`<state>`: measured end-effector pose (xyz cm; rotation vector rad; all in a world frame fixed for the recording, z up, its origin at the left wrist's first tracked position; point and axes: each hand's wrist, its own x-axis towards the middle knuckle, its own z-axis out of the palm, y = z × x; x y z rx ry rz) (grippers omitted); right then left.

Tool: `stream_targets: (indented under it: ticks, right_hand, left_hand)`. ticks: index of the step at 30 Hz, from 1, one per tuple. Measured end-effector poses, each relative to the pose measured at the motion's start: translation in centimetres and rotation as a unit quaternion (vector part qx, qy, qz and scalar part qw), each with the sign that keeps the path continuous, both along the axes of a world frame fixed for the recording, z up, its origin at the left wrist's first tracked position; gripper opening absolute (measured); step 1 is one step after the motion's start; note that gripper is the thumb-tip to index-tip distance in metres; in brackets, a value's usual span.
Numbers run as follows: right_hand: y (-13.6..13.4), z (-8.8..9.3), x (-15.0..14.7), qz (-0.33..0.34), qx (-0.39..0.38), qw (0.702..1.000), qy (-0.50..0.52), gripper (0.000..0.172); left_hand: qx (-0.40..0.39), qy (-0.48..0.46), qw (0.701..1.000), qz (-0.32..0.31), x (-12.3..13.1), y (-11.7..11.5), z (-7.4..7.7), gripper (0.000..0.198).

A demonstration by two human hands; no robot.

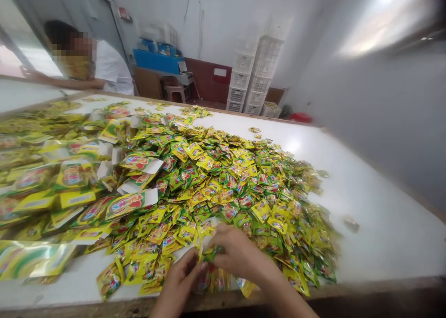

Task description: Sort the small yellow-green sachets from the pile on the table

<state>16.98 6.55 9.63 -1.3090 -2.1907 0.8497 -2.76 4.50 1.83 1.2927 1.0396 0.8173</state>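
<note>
At the front of the table my left hand [184, 275] is closed round the side of a small carton [206, 240] whose white flap stands up. Pinched at its mouth, my right hand [232, 252] has a green candy packet [215, 252] between thumb and fingers. The two hands nearly meet, so most of the carton is hidden. A large heap of small yellow and green candy packets [223, 183] spreads beyond and around both hands. More packets [110, 280] lie by the left wrist.
Printed yellow-green cartons [129, 204], some with open white flaps, pile up at the left. The white table [369, 206] has a wooden edge. Across it leans a person [113, 67] in a white top. White crates [258, 79] are stacked by the wall.
</note>
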Motion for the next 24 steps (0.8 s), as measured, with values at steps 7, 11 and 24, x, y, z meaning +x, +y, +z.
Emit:
stream_targets:
  ticks: [7, 11, 24]
  right_hand:
    - [0.5, 2.9, -0.2, 0.023, -0.015, 1.000, 0.008, 0.016]
    - [0.4, 0.5, -1.8, -0.003, 0.067, 0.997, 0.041, 0.011]
    - [-1.8, -0.8, -1.5, -0.031, 0.117, 0.991, 0.050, 0.031]
  left_hand:
    - [-0.055, -0.109, 0.992, -0.019, 0.0, -0.3, 0.3, 0.033]
    - [-0.051, -0.100, 0.994, -0.012, -0.2, -0.6, 0.0, 0.033]
    - [-0.082, -0.053, 0.993, 0.072, -0.7, -0.2, 0.4, 0.039]
